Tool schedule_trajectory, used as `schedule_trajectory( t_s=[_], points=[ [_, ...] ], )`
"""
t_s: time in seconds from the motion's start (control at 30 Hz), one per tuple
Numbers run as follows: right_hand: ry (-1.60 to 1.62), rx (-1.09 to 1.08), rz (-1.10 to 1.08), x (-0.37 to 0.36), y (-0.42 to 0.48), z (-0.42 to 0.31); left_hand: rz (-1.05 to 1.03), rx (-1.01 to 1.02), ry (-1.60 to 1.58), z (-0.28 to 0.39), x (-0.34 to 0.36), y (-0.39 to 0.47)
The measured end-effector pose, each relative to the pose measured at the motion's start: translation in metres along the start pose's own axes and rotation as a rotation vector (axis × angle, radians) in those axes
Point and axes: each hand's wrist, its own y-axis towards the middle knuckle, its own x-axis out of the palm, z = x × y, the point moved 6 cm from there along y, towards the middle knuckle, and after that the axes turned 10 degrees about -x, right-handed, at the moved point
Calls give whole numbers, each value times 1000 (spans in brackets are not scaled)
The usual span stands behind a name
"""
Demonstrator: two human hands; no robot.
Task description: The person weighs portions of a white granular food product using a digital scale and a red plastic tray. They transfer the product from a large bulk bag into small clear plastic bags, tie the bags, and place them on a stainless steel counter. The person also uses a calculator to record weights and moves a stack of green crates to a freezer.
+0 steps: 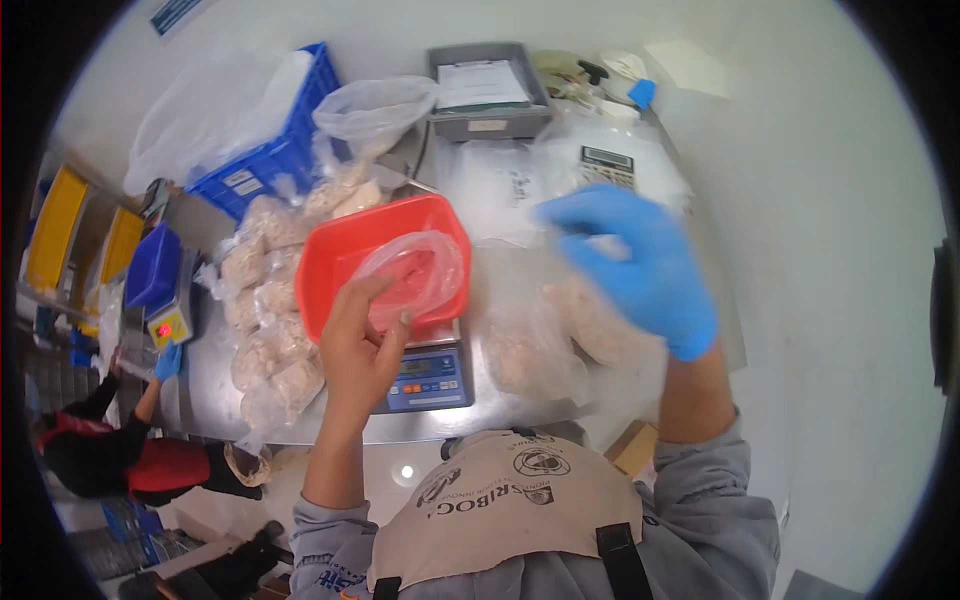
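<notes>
My left hand (358,352), bare, reaches over the near side of a red plastic tub (315,262). Its thumb and index finger are apart at the rim of an open clear plastic bag (446,262) inside the tub; the hand seems to grip nothing. Beneath the tub is a blue digital scale (429,382) with a display and buttons. In a blue glove, my right hand (637,262) is blurred above the table's right part, fingers curled. Something pale shows between its thumb and fingers, too blurred to name. Below it lie clear bags of pale contents (525,360).
Several filled plastic bags (274,300) are piled left of the tub. Behind stand a blue crate (255,169) and a grey tray (491,127) with papers. A calculator (607,165) lies at the back right. Another person (135,457) works at the far left.
</notes>
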Motion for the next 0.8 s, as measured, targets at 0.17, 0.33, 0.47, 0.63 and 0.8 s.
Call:
schedule_trajectory(
  t_s=[0.17, 0.33, 0.47, 0.63, 0.8],
  points=[
    [-490, 371, 286, -98, -124, 75, -364, 0, -633, 46, 114, 5],
    [-409, 685, 67, -85, -185, 116, -403, -96, -232, 98, 201, 34],
    [-719, 98, -13, -86, -139, 51, -322, -57, -97, 103, 206, 57],
    [-714, 118, -254, -68, -183, 118, -197, 16, -22, 98, 200, 77],
    [-255, 260, -154, -81, -189, 144, -225, -278, -454, 56, 195, 86]
  ],
)
